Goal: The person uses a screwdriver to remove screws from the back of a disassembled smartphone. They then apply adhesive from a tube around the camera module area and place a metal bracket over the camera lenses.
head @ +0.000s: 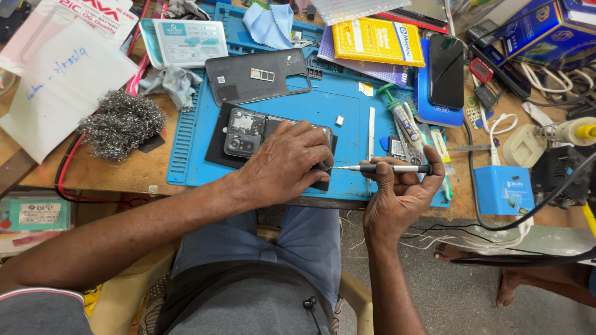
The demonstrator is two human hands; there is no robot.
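Spreading across the wooden tabletop [112, 177] is a blue repair mat [347, 99], and on it lies an opened phone [248, 133], back side up with its camera block and inner parts bare. Above it on the mat rests the detached dark back cover [257, 77], and to the left, off the mat, sits a wad of steel wool [121, 124].

On the phone's lower end presses the left hand [288, 164], palm down, fingers curled over the frame and pinning it in place. Just right of it, the right hand [400, 192] has its fingers closed around a slim precision screwdriver [388, 167], held level with the tip pointing left, close to the left hand's fingertips at the phone's edge.

Judging from this, the step in hand is screw work on the open phone's lower end. Whether the tip already sits in a screw head I cannot tell; the next move calls for seating it squarely while the phone stays pinned.
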